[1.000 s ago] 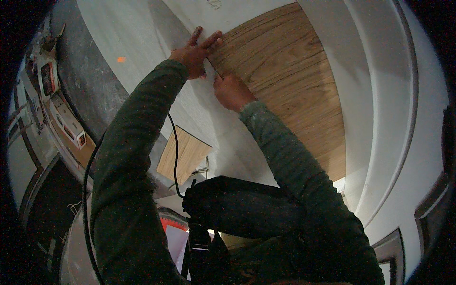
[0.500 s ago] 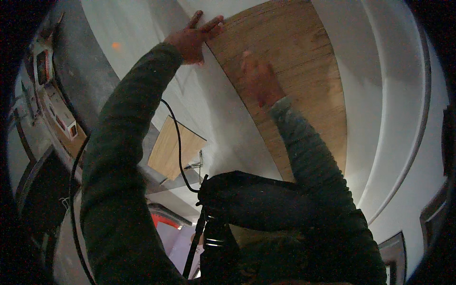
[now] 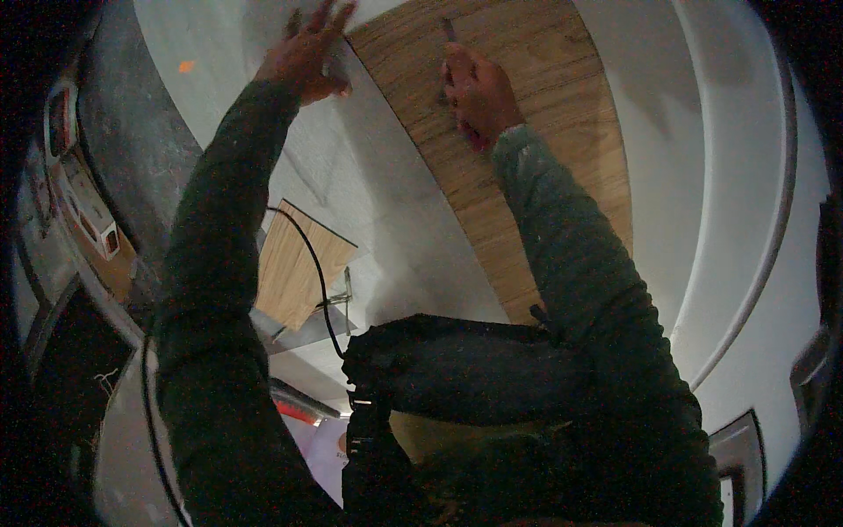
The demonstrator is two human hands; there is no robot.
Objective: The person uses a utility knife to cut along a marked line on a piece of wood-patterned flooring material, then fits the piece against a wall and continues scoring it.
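Observation:
A long wood-look board (image 3: 492, 211) lies along a pale surface (image 3: 386, 193). Beside the board's left edge, near the top, my left hand (image 3: 307, 57) has its fingers spread and holds nothing I can see. Over the board's upper part, my right hand (image 3: 481, 88) is closed round a slim tool (image 3: 450, 32). Its thin dark tip points away from me, and a reddish bit shows under the palm; blur and the fingers hide its exact kind.
A shorter wood-look piece (image 3: 294, 268) lies by my left forearm, with a black cable (image 3: 312, 250) passing over it. White cartons (image 3: 92, 220) stand at the far left. Along the right runs a white curved edge (image 3: 702, 246). A small orange mark (image 3: 186, 67) shows at upper left.
My right hand has moved farther up the board, and the slim tool in it now shows more clearly. My left hand has shifted left and away, fingers still apart. The view has shifted slightly.

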